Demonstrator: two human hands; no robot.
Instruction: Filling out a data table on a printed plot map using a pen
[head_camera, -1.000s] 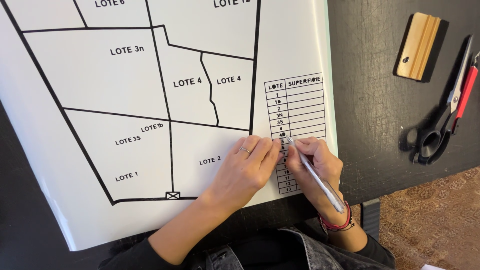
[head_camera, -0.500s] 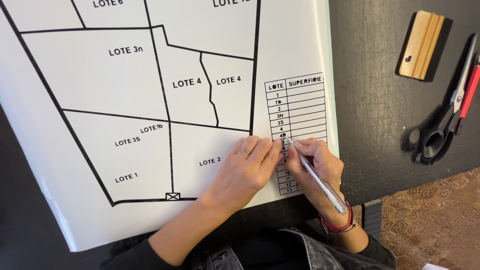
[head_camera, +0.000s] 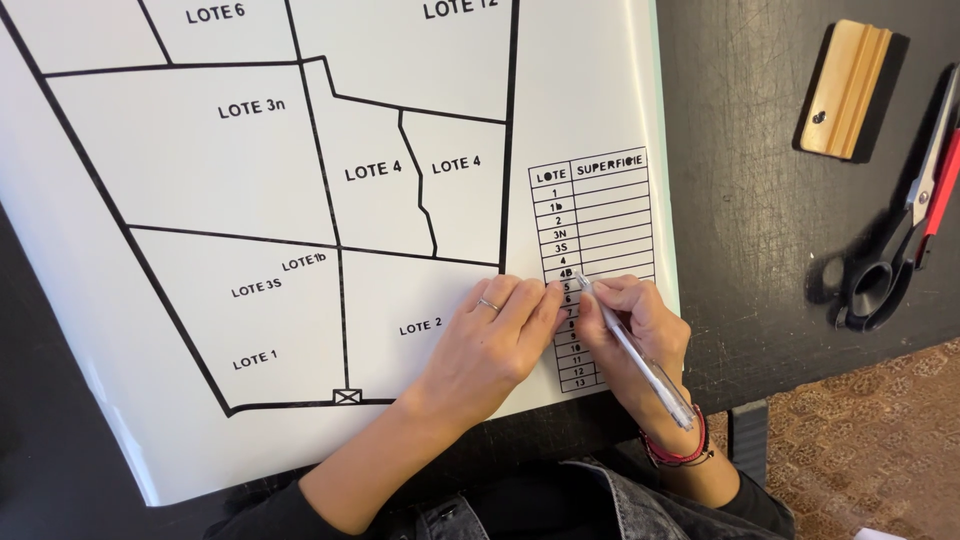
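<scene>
Dark and scuffed, the desk (head_camera: 760, 230) has a matte black top marked with fine scratches, and patterned brown flooring shows past its lower right corner. On it lies a big glossy white sheet (head_camera: 250, 430), smooth as vinyl, printed with thick black lines that cut it into odd-shaped plots, with a small ruled table (head_camera: 612, 215) near its right edge. The right hand (head_camera: 640, 335) pinches a slim silvery pen (head_camera: 635, 350) between thumb and fingers, its tip set on a row about halfway down that table. The left hand (head_camera: 495, 345) lies flat on the sheet just beside it, fingers together and pressed down next to the pen tip; a thin ring sits on one finger. Red cords (head_camera: 680, 452) circle the right wrist.

Well off to the right, on bare desk, rests a rectangular wooden block (head_camera: 848, 88) with a pale grooved face and a small dark hole. Near the edge lie scissors (head_camera: 895, 250) with black loop handles and long metal blades, touching something red (head_camera: 945, 180).
</scene>
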